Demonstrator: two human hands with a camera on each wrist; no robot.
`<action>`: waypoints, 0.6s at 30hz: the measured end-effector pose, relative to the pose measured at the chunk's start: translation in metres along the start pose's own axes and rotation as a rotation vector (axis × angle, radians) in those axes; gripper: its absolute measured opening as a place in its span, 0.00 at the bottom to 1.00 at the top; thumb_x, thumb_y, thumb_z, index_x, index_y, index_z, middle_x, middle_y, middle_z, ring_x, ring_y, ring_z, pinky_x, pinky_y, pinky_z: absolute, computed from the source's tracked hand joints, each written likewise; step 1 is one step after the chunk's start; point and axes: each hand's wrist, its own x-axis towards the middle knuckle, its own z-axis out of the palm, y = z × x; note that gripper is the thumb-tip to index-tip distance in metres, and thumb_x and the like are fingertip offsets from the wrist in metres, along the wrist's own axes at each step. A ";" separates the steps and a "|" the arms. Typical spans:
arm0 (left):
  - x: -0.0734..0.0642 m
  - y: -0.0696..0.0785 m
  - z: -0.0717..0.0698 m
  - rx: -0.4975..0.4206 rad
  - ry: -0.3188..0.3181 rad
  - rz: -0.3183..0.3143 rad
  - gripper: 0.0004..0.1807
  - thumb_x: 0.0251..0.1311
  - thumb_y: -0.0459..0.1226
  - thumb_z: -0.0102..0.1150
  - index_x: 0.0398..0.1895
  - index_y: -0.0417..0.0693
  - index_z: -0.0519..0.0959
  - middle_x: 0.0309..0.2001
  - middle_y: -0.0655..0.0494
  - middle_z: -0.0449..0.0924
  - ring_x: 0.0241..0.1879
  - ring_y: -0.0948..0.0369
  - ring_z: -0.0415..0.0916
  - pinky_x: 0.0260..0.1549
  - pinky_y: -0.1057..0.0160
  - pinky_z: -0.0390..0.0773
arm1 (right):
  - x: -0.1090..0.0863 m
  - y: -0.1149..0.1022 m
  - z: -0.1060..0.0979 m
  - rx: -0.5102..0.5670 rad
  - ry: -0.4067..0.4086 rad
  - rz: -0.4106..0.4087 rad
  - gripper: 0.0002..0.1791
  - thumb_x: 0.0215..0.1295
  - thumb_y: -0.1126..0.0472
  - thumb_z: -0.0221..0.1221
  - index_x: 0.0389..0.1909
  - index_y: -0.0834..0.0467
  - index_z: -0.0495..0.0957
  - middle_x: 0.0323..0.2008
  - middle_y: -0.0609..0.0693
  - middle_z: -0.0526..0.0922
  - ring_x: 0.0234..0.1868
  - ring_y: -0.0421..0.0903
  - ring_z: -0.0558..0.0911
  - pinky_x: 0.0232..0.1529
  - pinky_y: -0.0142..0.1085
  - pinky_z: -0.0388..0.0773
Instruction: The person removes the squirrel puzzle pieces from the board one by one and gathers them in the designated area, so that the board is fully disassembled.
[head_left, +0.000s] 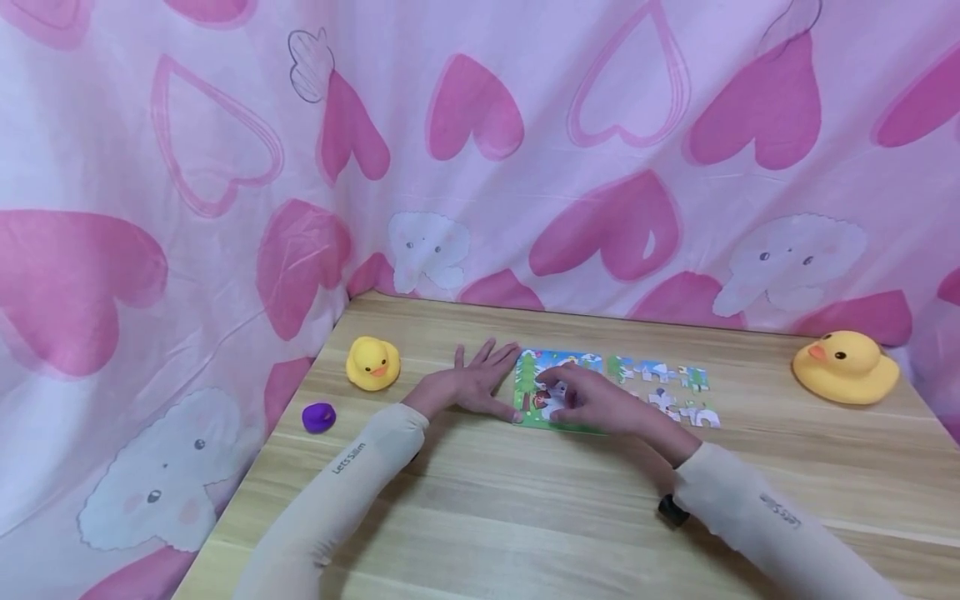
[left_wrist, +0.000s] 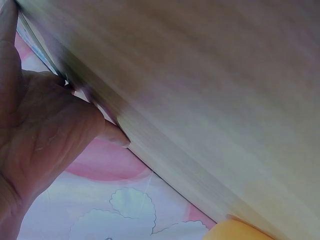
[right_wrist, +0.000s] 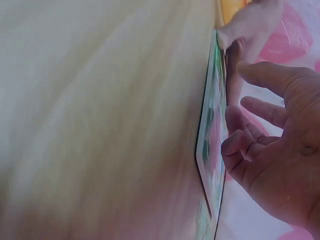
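A colourful jigsaw puzzle board [head_left: 527, 375] with trees and a white animal figure lies flat on the wooden table. My left hand [head_left: 480, 385] rests with spread fingers at the board's left edge, its thumb at the near corner. Over the middle of the board is my right hand [head_left: 600, 402], hiding part of the picture. In the right wrist view the right hand [right_wrist: 280, 150] has its thumb and index finger apart, the other fingers loosely bent, and no piece shows between them. Several loose puzzle pieces [head_left: 654, 372] lie right of the board, some partly behind the right hand.
A yellow rubber duck [head_left: 372, 364] and a small purple duck [head_left: 318, 417] sit at the table's left side. A larger yellow duck [head_left: 845, 367] stands at the far right. Behind the table [head_left: 480, 517] hangs a pink curtain [head_left: 480, 192] with hearts.
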 end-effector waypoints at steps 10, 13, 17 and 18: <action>-0.001 0.000 0.000 0.001 0.000 0.012 0.69 0.58 0.75 0.60 0.88 0.59 0.29 0.89 0.60 0.25 0.87 0.48 0.17 0.76 0.24 0.20 | 0.000 -0.012 0.018 -0.096 0.039 0.030 0.27 0.66 0.58 0.72 0.66 0.52 0.79 0.55 0.49 0.81 0.44 0.43 0.78 0.45 0.36 0.79; 0.000 0.000 0.000 0.005 -0.002 0.009 0.69 0.58 0.75 0.60 0.88 0.60 0.29 0.89 0.61 0.25 0.87 0.48 0.17 0.76 0.24 0.21 | -0.001 -0.016 0.021 -0.119 0.043 0.028 0.26 0.66 0.58 0.72 0.64 0.51 0.80 0.53 0.48 0.80 0.44 0.43 0.77 0.46 0.36 0.78; 0.000 -0.001 0.001 0.008 0.000 0.002 0.69 0.58 0.75 0.60 0.88 0.60 0.29 0.89 0.61 0.25 0.87 0.48 0.17 0.76 0.24 0.21 | 0.000 -0.018 0.023 -0.123 0.056 0.041 0.28 0.65 0.58 0.73 0.65 0.51 0.79 0.52 0.48 0.80 0.43 0.42 0.78 0.46 0.37 0.79; 0.001 -0.001 0.001 0.008 0.001 0.001 0.69 0.58 0.75 0.60 0.88 0.61 0.30 0.89 0.62 0.25 0.87 0.48 0.17 0.76 0.25 0.20 | 0.000 -0.018 0.023 -0.120 0.062 0.044 0.29 0.64 0.59 0.73 0.66 0.52 0.78 0.52 0.49 0.81 0.43 0.42 0.78 0.46 0.37 0.79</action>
